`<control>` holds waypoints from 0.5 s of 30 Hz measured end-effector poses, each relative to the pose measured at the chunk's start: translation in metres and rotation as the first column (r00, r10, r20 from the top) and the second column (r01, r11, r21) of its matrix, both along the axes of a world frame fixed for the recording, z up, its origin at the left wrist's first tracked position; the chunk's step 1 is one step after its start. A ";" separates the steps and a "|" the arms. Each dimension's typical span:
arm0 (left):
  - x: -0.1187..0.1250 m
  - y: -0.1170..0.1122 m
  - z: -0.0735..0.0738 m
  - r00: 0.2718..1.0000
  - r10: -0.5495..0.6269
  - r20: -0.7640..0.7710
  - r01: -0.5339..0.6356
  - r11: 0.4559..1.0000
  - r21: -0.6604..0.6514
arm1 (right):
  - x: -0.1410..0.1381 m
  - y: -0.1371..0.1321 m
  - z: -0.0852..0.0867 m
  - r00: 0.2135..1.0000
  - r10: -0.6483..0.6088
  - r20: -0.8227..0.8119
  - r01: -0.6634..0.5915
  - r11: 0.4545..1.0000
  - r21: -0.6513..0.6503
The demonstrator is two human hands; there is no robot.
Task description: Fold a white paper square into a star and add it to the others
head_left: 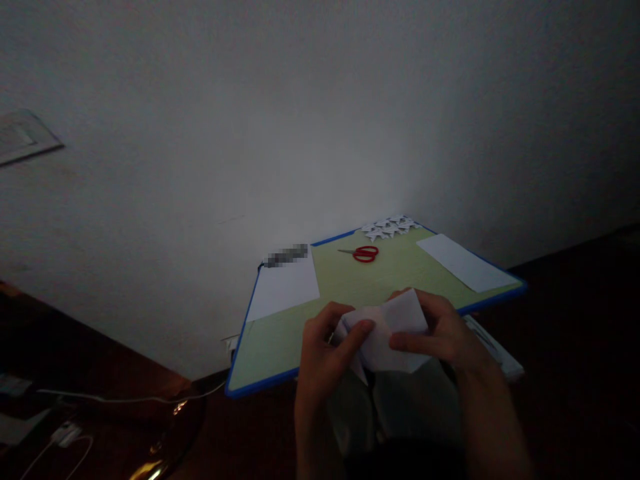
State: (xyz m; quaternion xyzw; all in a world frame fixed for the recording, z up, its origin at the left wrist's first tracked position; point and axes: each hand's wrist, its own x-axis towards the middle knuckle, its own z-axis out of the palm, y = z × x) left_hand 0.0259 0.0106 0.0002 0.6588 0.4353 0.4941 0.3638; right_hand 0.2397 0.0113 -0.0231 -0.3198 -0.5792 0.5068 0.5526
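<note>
A partly folded sheet of white paper (384, 340) is held between both hands, just in front of the table's near edge. My left hand (327, 347) grips its left side, thumb pressed on the face and fingers behind. On the right side, my right hand (445, 333) pinches the sheet with the thumb in front; its fingers are mostly hidden behind the paper. Beyond the hands, red-handled scissors (366, 253) lie on the table with blades pointing left. Several small folded white paper pieces (387, 228) sit together at the far edge.
The pale green table (280, 350) has a blue rim and stands against a grey wall (300, 120). A white sheet (287, 287) lies on its left, a white paper strip (465, 261) on its right. A white cable (140, 400) runs low at left.
</note>
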 end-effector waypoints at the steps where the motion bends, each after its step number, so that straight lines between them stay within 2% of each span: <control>1: 0.000 0.000 0.000 1.000 0.014 -0.004 -0.014 1.000 0.007 | 0.000 -0.001 0.001 0.998 -0.041 0.040 0.040 0.999 0.021; 6: 0.002 0.003 0.002 1.000 0.005 0.008 -0.005 1.000 0.003 | -0.006 -0.002 0.010 0.940 -0.289 0.180 0.254 0.948 0.194; 9: 0.006 0.003 0.005 0.999 0.027 -0.032 -0.026 0.999 0.028 | -0.009 -0.001 0.013 0.938 -0.290 0.190 0.215 0.917 0.336; 12: 0.008 0.003 0.008 0.992 0.092 -0.083 -0.086 0.993 0.075 | -0.008 0.000 0.013 0.949 -0.251 0.192 0.127 0.859 0.495; 15: 0.008 0.002 0.008 0.993 0.085 -0.078 -0.077 0.992 0.098 | -0.007 -0.002 0.011 0.929 -0.264 0.258 0.076 0.821 0.565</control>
